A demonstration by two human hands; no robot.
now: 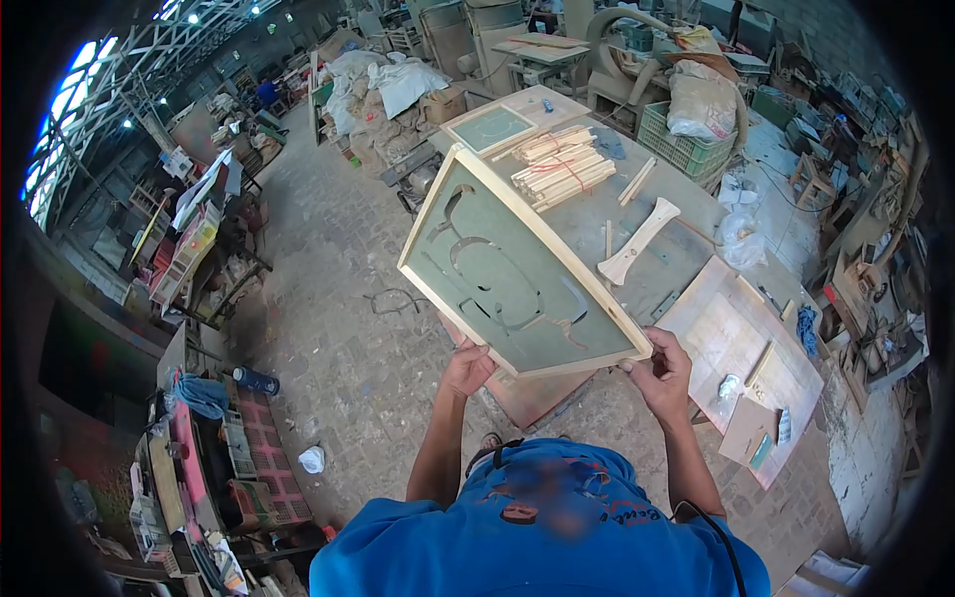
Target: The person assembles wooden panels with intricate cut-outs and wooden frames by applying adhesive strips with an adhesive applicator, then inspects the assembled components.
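Cluttered workshop with a brick floor all around us, and the workbench (pixel 686 249) sits right behind what we're holding. We've got the panel (pixel 517 269), green with curvy cutouts and a pale wood frame, lifted up tilted over the bench's near end. Our left hand (pixel 468 366) is clamped on its bottom edge, our right hand (pixel 662 373) pinches the lower right corner. Further back on the bench lie a stick bundle (pixel 562 164) and a carved leg (pixel 637 242).
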